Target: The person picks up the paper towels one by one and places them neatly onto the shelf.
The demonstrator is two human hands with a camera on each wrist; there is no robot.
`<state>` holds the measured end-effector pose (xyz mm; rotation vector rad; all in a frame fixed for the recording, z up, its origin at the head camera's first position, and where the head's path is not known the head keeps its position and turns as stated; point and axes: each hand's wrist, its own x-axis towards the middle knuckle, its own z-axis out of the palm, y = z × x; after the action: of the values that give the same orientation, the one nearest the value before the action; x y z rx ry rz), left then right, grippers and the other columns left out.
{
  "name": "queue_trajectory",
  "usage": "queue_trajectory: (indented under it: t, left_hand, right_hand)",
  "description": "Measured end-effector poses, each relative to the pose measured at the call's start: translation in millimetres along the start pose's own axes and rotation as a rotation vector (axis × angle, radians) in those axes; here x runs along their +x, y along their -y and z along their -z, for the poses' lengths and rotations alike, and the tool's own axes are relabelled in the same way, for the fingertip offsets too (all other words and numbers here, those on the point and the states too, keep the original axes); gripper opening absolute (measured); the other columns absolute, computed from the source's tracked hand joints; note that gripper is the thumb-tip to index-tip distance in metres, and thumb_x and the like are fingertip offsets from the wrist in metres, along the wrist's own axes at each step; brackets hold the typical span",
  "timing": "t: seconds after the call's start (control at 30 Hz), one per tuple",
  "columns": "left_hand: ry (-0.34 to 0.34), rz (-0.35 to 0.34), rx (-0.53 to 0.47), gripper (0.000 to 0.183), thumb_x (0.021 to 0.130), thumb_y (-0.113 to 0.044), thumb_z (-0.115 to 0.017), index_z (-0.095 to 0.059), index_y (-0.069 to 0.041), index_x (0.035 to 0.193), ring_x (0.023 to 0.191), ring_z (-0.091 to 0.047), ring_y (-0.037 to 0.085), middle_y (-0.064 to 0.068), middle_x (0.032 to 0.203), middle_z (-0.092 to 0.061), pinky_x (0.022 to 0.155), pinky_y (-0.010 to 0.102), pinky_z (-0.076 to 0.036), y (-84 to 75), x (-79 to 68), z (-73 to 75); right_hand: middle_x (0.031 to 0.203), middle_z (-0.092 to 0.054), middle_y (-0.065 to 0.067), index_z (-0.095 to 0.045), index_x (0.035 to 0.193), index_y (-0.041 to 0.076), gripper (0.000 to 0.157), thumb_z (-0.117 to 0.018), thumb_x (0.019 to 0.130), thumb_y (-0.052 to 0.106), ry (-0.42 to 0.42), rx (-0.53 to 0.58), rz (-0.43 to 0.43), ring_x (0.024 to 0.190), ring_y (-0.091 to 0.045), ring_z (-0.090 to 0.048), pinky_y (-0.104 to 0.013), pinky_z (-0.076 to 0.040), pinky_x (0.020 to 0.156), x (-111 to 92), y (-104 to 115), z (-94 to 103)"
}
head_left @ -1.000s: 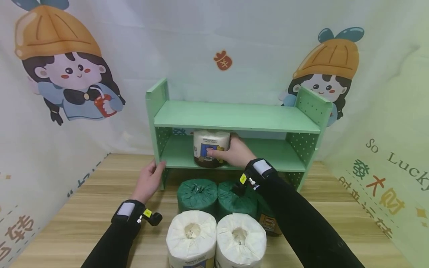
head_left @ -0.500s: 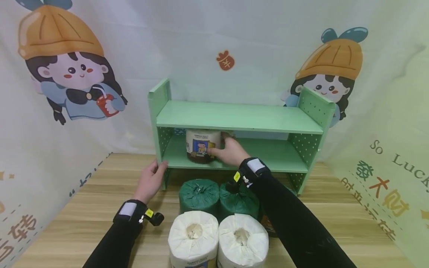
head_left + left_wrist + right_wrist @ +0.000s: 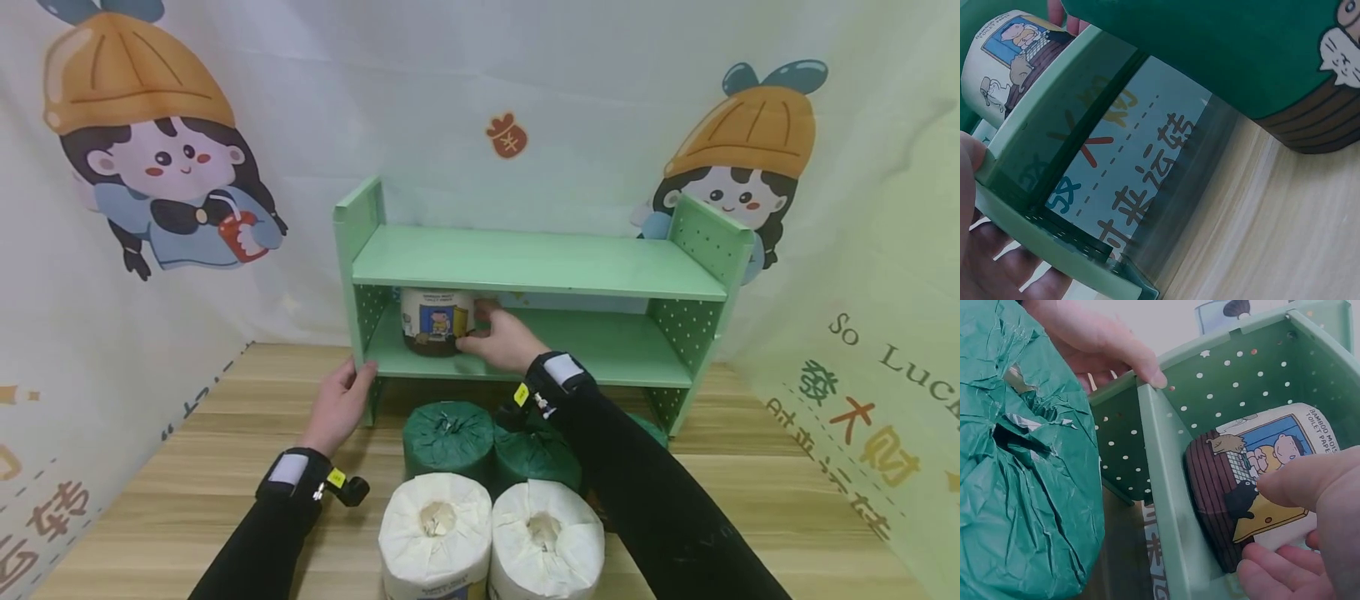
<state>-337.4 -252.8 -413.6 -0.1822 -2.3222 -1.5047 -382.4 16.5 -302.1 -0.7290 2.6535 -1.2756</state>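
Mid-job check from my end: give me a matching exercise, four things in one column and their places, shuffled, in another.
Things:
1. Left hand
2. Right hand
3. Two white-topped rolls
4. Leftmost green roll

Places:
A. On the wooden table, nearest the head camera
B. Gripping the side panel of the green rack
C. On the table, just beyond the white-topped pair, toward the rack
D. Around the printed roll in the tier below the top shelf

Pairs: 1-B; 2-D; 3-A; 4-C
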Motion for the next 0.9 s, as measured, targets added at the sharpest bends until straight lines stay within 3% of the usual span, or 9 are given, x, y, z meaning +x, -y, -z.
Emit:
queue_trajectory:
  t: [0.33,0.57,0.9]
  left_hand:
    - [0.003,-0.006,-0.008,0.049,0.107,-0.045,-0.042,-0.052,-0.013,0.143,0.123,-0.046,0.026,0.014,0.138,-0.053,0.099,0.057,-0.043,-0.2,-0.2,-1.5]
    - [0.006,0.001,-0.021,0.051,0.107,-0.047,-0.041,-0.051,-0.013,0.144,0.124,-0.045,0.027,0.014,0.139,-0.052,0.100,0.058,-0.041,3.4,0.5,-0.8]
    - [0.008,0.024,-0.023,0.051,0.107,-0.046,-0.041,-0.049,-0.012,0.145,0.125,-0.045,0.028,0.015,0.139,-0.051,0.100,0.058,-0.041,0.8,-0.1,-1.6]
  right_hand:
    - [0.154,-0.027,-0.015,-0.017,0.156,0.003,0.078,-0.067,0.098,0.017,0.000,0.032,0.006,0.126,-0.026,-0.046,-0.040,-0.046,0.101,-4.2,-2.7,-0.8]
    - [0.154,-0.027,-0.013,-0.021,0.155,0.003,0.081,-0.071,0.095,0.025,-0.008,0.055,0.036,0.126,-0.031,-0.044,-0.042,-0.049,0.096,-15.5,-2.8,3.2]
    - [0.148,-0.038,-0.004,-0.035,0.149,0.009,0.067,-0.071,0.095,0.025,-0.006,0.152,0.181,0.124,-0.027,-0.046,-0.046,-0.049,0.096,-70.5,-5.1,28.8]
